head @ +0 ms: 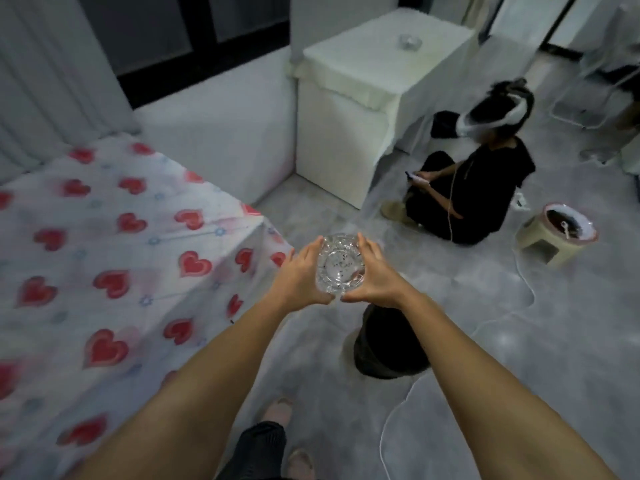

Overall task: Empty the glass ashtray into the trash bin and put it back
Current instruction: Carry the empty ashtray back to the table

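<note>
Carry step in hand: we hold the clear cut-glass ashtray (340, 264) upright in mid-air between left hand (298, 274) and right hand (378, 274), palms cupping its sides, fingers loosely curled. Dark specks sit inside, so we judge it unemptied. Next: swing it over the dark round trash bin (388, 344) just below, then tip.

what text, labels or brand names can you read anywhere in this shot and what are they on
None can be read. The glass ashtray held between the left hand and right hand bears no lettering. The heart-print tablecloth shows only hearts and flowers.
</note>
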The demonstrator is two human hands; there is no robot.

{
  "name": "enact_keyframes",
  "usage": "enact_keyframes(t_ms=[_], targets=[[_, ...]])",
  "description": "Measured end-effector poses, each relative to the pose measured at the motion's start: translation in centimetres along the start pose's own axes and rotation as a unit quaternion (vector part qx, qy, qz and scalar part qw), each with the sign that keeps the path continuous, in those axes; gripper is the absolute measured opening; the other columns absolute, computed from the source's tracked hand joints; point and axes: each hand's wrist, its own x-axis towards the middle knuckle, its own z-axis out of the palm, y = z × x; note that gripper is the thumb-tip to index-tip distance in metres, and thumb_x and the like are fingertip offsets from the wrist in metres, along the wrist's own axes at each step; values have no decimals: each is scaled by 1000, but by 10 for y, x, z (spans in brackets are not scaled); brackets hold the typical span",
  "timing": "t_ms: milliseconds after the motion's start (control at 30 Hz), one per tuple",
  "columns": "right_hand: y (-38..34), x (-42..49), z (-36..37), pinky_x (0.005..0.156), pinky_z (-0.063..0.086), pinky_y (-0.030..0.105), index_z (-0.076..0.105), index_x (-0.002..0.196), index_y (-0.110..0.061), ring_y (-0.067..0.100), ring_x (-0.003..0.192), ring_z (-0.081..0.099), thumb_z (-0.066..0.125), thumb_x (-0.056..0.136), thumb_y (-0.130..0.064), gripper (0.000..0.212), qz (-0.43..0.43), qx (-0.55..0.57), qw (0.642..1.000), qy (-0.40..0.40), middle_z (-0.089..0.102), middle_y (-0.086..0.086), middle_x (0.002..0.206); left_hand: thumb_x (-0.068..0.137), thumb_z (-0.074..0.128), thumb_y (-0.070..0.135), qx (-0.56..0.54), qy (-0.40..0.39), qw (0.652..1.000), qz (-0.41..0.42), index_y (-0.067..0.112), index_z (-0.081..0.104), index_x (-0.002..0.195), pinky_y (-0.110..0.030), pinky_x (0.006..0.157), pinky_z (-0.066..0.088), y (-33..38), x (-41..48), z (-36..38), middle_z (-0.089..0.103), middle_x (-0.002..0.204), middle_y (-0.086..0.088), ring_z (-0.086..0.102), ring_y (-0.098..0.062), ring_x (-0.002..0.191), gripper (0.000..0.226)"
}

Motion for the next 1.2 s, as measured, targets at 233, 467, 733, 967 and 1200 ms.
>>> enact_keyframes(t_ms=[233, 467, 733, 967, 1200], targets=[[-89, 27, 41, 110, 29, 23, 3, 154, -6, 21, 140, 31, 93, 59, -32, 134, -149, -80, 984, -63, 19, 9, 155, 61, 82, 49, 51, 87, 989, -110, 9, 16, 152, -41, 120, 22, -53, -77, -65, 36, 154, -6, 36, -26, 139, 119], [-198, 38, 103, 114, 23, 28, 4, 154, -8, 23, 145, 21, 90, 60, -40, 131, -297, -138, 938, -116, 16, 7, 158, 63, 80, 50, 95, 162, 959, -213, 6, 13, 152, -45, 119, 24, -100, -175, -126, 31, 156, -9, 34, -24, 142, 120], [-310, 34, 190, 110, 28, 29, 11, 154, -11, 25, 142, 27, 89, 62, -39, 124, -402, -155, 882, -190, 20, 6, 157, 65, 80, 48, 89, 217, 912, -337, 7, 6, 153, -41, 122, 8, -151, -281, -177, 24, 159, -8, 24, -22, 147, 122], [-382, 46, 267, 112, 29, 35, 5, 155, -10, 25, 141, 29, 89, 62, -42, 129, -425, -177, 851, -251, 20, 5, 158, 62, 80, 51, 68, 222, 882, -410, 9, 8, 153, -42, 122, 9, -216, -340, -204, 28, 157, -8, 27, -22, 145, 124], [-441, 78, 342, 108, 39, 42, 8, 154, -17, 27, 135, 39, 88, 58, -50, 130, -426, -222, 837, -264, 30, 5, 152, 67, 79, 48, 27, 204, 872, -444, 10, 5, 154, -39, 123, 8, -297, -372, -227, 22, 160, -7, 22, -20, 147, 120]])
